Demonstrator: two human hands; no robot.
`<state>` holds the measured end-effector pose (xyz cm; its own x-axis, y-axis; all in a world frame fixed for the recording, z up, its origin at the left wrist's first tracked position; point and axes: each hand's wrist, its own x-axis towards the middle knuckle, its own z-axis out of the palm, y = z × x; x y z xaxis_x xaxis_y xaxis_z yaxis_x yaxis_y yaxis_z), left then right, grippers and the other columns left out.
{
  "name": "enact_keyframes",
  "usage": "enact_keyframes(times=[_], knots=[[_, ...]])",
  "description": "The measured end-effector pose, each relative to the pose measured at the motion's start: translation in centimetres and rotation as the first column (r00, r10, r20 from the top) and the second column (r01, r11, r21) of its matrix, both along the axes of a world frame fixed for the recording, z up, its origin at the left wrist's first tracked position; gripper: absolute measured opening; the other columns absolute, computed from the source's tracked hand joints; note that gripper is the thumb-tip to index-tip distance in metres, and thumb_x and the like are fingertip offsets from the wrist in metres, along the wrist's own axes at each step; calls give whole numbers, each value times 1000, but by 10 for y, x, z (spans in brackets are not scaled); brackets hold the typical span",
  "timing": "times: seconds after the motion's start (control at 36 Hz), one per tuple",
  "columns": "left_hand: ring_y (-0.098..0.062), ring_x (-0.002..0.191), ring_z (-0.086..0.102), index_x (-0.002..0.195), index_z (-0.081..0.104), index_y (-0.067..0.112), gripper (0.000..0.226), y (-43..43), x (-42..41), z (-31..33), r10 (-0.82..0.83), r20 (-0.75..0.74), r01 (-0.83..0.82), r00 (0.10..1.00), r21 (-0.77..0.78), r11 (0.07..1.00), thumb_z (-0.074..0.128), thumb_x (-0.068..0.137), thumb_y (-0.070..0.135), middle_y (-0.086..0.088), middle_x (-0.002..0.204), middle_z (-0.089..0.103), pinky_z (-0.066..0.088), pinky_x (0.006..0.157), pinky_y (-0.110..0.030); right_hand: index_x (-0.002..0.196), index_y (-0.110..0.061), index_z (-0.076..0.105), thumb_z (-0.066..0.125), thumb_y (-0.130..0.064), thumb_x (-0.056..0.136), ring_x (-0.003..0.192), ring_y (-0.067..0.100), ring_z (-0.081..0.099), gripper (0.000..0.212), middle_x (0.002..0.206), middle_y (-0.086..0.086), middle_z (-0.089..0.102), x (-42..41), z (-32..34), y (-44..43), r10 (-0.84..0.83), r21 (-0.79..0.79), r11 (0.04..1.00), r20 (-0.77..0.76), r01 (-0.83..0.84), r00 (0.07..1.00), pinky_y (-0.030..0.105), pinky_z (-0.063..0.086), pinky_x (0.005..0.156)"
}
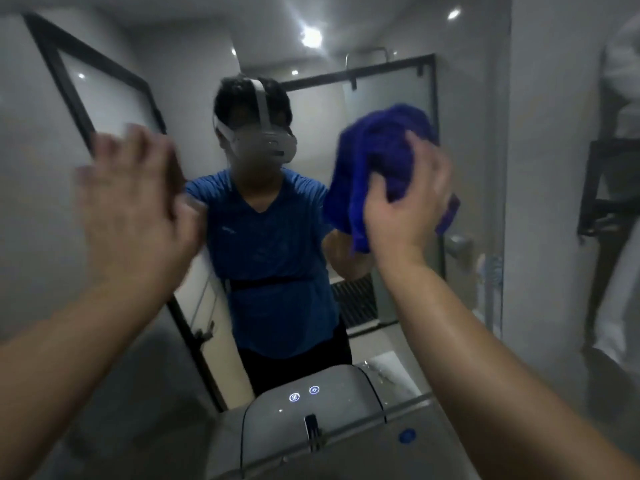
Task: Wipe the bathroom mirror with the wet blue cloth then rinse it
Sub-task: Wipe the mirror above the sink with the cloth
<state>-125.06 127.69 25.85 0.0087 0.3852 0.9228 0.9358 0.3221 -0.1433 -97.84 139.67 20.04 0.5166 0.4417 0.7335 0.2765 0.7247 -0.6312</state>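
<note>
A wide bathroom mirror [467, 133] fills the far wall, its right edge running down beside a bare wall strip and its bottom edge meeting the counter low in the scene. Reflected in it are a person in a blue shirt, wearing a headset, and dark-framed glass doors behind. The right hand [408, 202] presses a bunched blue cloth [381, 161] against the glass right of centre, fingers curled into the folds and gripping them, with clear mirror above and to the right up to the edge. The left hand [135, 206], motion-blurred, is raised flat near the glass on the left, fingers loosely spread and holding nothing. Below, near the counter edge, stand a tap [313, 433] and a small blue cap [407, 435].
</note>
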Motion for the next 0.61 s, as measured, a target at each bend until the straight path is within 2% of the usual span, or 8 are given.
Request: enact_keyframes(times=[0.06, 0.14, 0.25, 0.33, 0.42, 0.5, 0.56, 0.61], knots=[[-43, 156, 34, 154, 52, 14, 56, -19, 69, -14, -177, -189, 158, 966, -109, 981, 59, 100, 27, -15, 169, 39, 28, 125, -62, 146, -26, 64, 72, -25, 80, 143, 31, 50, 67, 152, 6, 54, -9, 1, -9, -24, 113, 994, 247, -4, 969, 54, 38, 120], [-40, 160, 33, 154, 57, 16, 61, 7, 80, -44, -262, -207, 219, 943, -210, 953, 69, 96, 29, -11, 172, 39, 25, 127, -63, 142, -23, 69, 78, -16, 74, 144, 37, 51, 69, 151, 10, 59, -12, -37, -11, -37, 238, 967, 492, -94, 870, 57, 38, 119], [-40, 164, 23, 161, 49, 20, 84, 25, 83, -62, -217, -274, 156, 937, -228, 961, 72, 86, 47, -12, 176, 30, 21, 129, -67, 141, -27, 66, 81, -11, 72, 145, 37, 51, 73, 150, 10, 60, 15, -117, -3, 2, 226, 956, 633, -188, 774, 57, 37, 119], [-39, 162, 28, 161, 50, 21, 69, 34, 73, -64, -223, -332, 193, 916, -121, 974, 64, 95, 38, -11, 173, 35, 25, 128, -67, 140, -29, 63, 80, -13, 70, 142, 35, 53, 73, 149, 7, 60, 57, -186, 9, 52, 102, 980, 695, -170, 717, 59, 41, 116], [-41, 162, 28, 162, 49, 20, 67, 43, 70, -72, -189, -381, 190, 905, -38, 981, 59, 98, 37, -12, 173, 36, 26, 126, -68, 136, -24, 63, 69, -21, 76, 134, 30, 52, 61, 146, 4, 54, 98, -237, 10, 125, -162, 986, 558, -40, 820, 65, 45, 112], [-42, 161, 29, 162, 47, 19, 67, 49, 68, -74, -170, -415, 179, 894, -18, 984, 57, 98, 37, -14, 173, 36, 26, 126, -69, 143, -19, 56, 72, -17, 91, 127, 24, 51, 55, 143, 8, 47, 113, -234, 13, 93, -384, 923, 145, -30, 985, 49, 44, 115], [-43, 161, 29, 163, 47, 19, 67, 50, 67, -75, -157, -400, 163, 903, -19, 986, 57, 98, 36, -14, 173, 35, 25, 126, -68, 143, -17, 54, 73, -19, 91, 126, 27, 53, 55, 137, 9, 48, 118, -204, 26, 24, -421, 905, -101, -64, 995, 42, 44, 114], [-43, 162, 27, 163, 46, 19, 67, 50, 68, -75, -162, -400, 172, 902, -11, 985, 55, 99, 36, -14, 173, 35, 23, 128, -68, 139, -17, 56, 73, -16, 90, 124, 33, 56, 52, 130, 3, 47, 121, -162, 41, -22, -366, 928, -244, -71, 969, 52, 48, 115]])
